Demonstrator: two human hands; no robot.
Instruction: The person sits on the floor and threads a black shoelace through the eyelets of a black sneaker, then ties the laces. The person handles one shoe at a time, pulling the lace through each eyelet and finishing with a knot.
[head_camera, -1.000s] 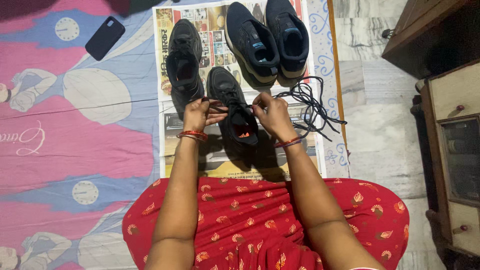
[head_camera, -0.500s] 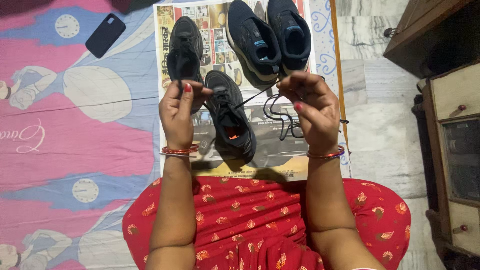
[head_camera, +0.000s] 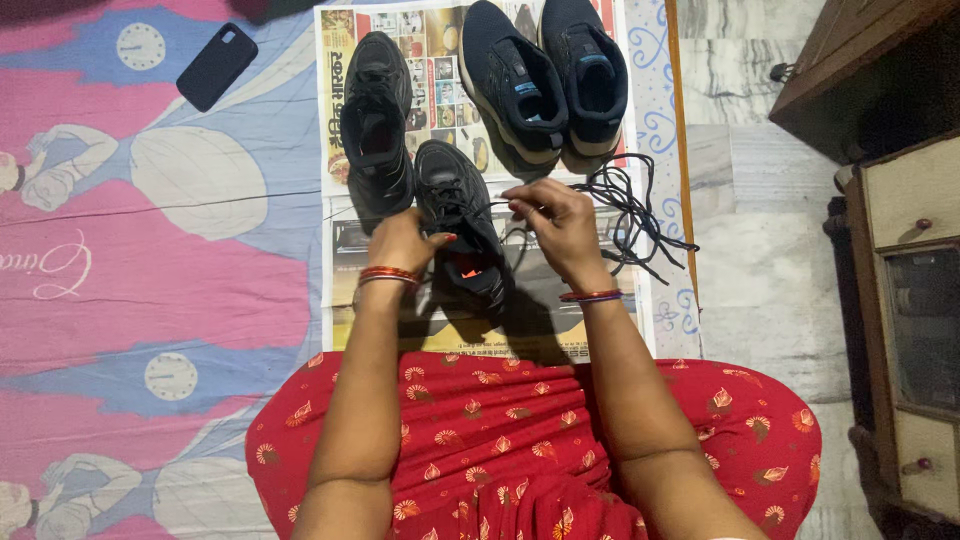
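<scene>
Black lace-up sports shoe (head_camera: 458, 225) lies toe-away on the spread newspaper sheet (head_camera: 570, 320) just in front of the person's knees, and both hands have come back down to it from where they were raised half a second ago, when each held a lace end pulled up and apart. The left hand (head_camera: 400, 243) now rests against the shoe's left side, fingers curled at its collar; whether it pinches a lace end there cannot be told. The right hand (head_camera: 553, 222) is closed on a thin black shoelace (head_camera: 490, 205) that runs taut from the shoe's eyelets to its fingertips. The drop of the hands suggests the lace has been drawn snug through one pair of eyelets and the work is back at the shoe's throat. A second black shoe (head_camera: 375, 120) lies touching it on the far left, a pair of dark navy trainers (head_camera: 548, 75) sits beyond on the same paper, and a loose tangle of black laces (head_camera: 628, 210) lies just right of the right hand. A black phone (head_camera: 216, 66) rests well apart on the pink and blue printed cloth (head_camera: 150, 290).
</scene>
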